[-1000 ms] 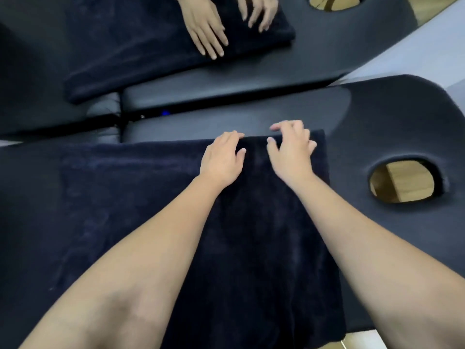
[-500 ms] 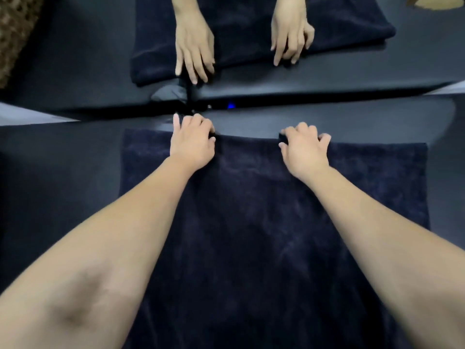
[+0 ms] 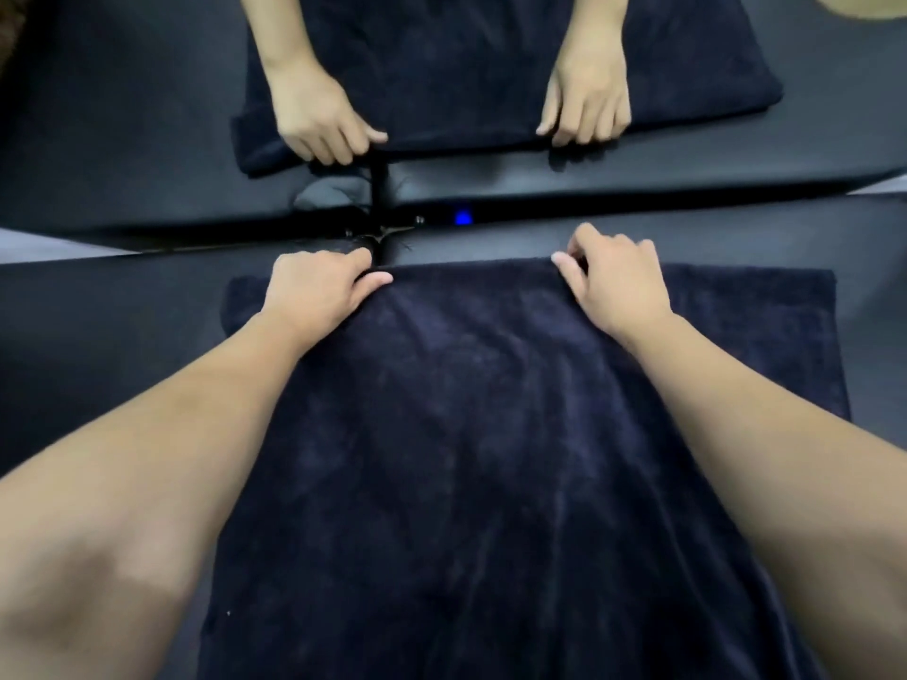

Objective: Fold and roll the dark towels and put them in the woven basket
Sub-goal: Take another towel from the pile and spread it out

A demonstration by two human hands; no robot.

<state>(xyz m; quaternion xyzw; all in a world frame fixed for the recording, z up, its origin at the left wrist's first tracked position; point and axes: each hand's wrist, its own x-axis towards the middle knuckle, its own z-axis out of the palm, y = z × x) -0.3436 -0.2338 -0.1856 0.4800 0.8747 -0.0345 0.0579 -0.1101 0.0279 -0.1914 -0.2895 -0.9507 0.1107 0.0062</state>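
A dark navy towel [image 3: 491,458] lies spread flat on the black padded table [image 3: 98,346], running from its far part down toward me. My left hand [image 3: 319,287] grips the towel's far edge left of centre, fingers curled over it and thumb pointing inward. Right of centre, my right hand [image 3: 613,282] pinches the same edge with curled fingers. Only a brown woven sliver of the basket [image 3: 9,22] shows in the top left corner.
Beyond the table's far edge, a mirror-like surface [image 3: 147,115] repeats the towel and both hands. A small blue light [image 3: 461,218] glows at the seam beside a dark bracket [image 3: 380,188]. Bare black padding lies on both sides of the towel.
My hands have spread apart along the towel's far edge and their fingers have curled onto it. The view has swung left, and the table's face hole is out of view.
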